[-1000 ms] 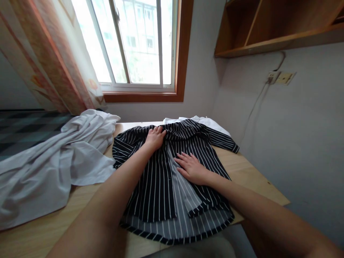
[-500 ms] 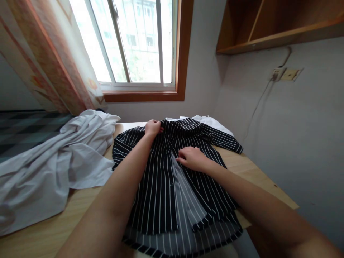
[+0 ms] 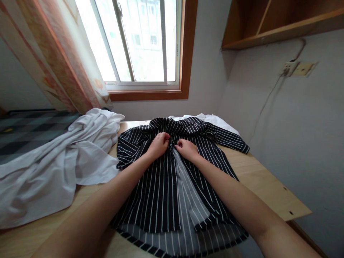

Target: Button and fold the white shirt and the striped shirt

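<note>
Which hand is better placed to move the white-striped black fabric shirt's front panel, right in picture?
Probably the right hand: it's at that panel; the left hand is at the other.

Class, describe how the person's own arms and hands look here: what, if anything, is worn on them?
The left hand and right hand are ungloved, with no ring, watch or bracelet visible. The left forearm and right forearm are bare, with no sleeves in view.

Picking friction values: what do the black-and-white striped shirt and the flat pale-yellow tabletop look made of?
Black-and-white striped shirt: thin fabric, perhaps cotton or a blend, matte; it drapes in soft folds.
Flat pale-yellow tabletop: likely wood board, smooth, low sheen; faint grain shows, though veneer can't be ruled out.
</note>
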`<state>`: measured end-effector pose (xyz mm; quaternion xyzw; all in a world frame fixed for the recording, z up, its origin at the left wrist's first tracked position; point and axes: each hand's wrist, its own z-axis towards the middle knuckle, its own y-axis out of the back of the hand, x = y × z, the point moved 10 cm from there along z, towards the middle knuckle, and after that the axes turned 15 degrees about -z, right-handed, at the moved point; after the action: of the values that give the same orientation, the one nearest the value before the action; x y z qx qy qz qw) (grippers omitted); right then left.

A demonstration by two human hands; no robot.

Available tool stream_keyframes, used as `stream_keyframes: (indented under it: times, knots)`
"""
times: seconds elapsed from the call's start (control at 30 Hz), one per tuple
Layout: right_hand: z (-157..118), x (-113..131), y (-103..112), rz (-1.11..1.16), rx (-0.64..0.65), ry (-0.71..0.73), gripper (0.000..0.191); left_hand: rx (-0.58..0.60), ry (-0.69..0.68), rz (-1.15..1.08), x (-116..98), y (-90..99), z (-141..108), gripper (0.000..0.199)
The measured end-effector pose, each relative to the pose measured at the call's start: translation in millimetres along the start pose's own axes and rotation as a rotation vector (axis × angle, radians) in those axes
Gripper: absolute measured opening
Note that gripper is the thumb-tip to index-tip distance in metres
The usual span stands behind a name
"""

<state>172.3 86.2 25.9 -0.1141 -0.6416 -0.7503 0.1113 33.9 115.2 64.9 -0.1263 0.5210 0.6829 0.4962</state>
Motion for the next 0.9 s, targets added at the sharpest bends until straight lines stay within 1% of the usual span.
stream_keyframes:
  times: [0.07,0.13,0.23,0.3,0.43,0.5,0.57,0.7,0.77,0.9]
  knots:
    - [0,-2,-2,0.060,0.003,0.012,0.018,0.052,0.077,-0.016,4,-9.4,-9,0.018]
    - [2,-8,-2,0.155,-0.009,0.005,0.017,0.059,0.155,-0.032,9,-14.4,-15,0.018]
    - [6,-16,1,0.321,-0.057,0.016,0.014,0.055,0.191,-0.042,9,-20.1,-22,0.023]
    - [8,-18,3,0.435,-0.087,0.037,0.013,0.036,0.153,-0.027,4,-22.0,-26,0.026]
    - [9,-18,3,0.646,-0.122,0.042,0.014,0.033,0.019,0.091,-7,-27.4,-33,0.028]
    - [9,-16,-1,0.724,-0.128,0.035,0.017,0.042,-0.004,0.140,-8,-29.7,-34,0.028]
    - [8,-14,-5,0.749,-0.129,0.035,0.018,0.041,0.002,0.158,-6,-29.4,-33,0.026]
    - [8,-13,-13,0.692,-0.116,0.042,0.015,0.053,0.029,0.154,-2,-26.9,-33,0.023]
    - [9,-12,-15,0.680,-0.112,0.062,0.013,0.058,0.046,0.131,1,-24.1,-33,0.022]
    - [11,-10,-14,0.688,-0.133,0.102,0.011,0.042,0.049,0.073,7,-14.5,-31,0.013]
